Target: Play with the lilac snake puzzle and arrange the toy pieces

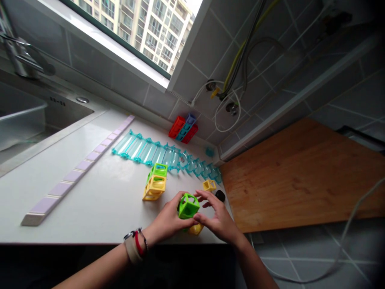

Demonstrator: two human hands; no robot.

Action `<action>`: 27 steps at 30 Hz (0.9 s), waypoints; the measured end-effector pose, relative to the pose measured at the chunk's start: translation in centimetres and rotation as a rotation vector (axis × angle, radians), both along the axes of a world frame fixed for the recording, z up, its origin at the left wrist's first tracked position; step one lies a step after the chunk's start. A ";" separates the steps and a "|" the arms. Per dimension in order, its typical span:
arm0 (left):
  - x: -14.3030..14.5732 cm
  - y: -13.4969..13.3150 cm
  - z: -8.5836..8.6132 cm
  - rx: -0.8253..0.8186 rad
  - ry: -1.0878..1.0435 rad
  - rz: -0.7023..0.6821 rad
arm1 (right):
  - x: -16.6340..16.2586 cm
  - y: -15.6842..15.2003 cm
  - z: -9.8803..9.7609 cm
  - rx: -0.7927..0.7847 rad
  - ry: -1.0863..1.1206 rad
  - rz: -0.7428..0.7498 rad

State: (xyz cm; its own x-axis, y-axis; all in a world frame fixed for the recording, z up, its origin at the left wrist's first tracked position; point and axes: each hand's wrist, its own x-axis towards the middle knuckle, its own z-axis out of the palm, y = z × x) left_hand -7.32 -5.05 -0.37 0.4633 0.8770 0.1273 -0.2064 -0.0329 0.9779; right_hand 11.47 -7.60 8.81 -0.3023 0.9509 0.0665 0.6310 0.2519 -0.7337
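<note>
My left hand is closed around a green open-sided toy block near the counter's front edge. At the block's right side, my right hand has its fingers apart; its thumb tip comes close to the block, and I cannot tell if it touches. Partly hidden below the hands is a yellow block. To the left stands a stack with yellow blocks and green blocks. A small yellow block lies beyond my right hand, beside a small black object.
Clear teal track pieces run in a row across the white counter. Red blocks and teal blocks stand against the wall. A lilac strip lies left, near the sink. A wooden board is at right.
</note>
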 end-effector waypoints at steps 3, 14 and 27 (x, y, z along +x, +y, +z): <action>0.3 -0.6 -0.3 0.077 0.055 -0.037 | -0.9 1.0 0.8 -0.017 -0.139 0.146; -0.4 -0.5 -0.3 0.305 0.277 0.026 | 4.9 9.6 3.0 0.211 -0.432 0.043; -0.5 -0.2 -0.9 0.333 0.327 0.018 | 6.9 12.8 -3.5 0.100 -0.819 0.193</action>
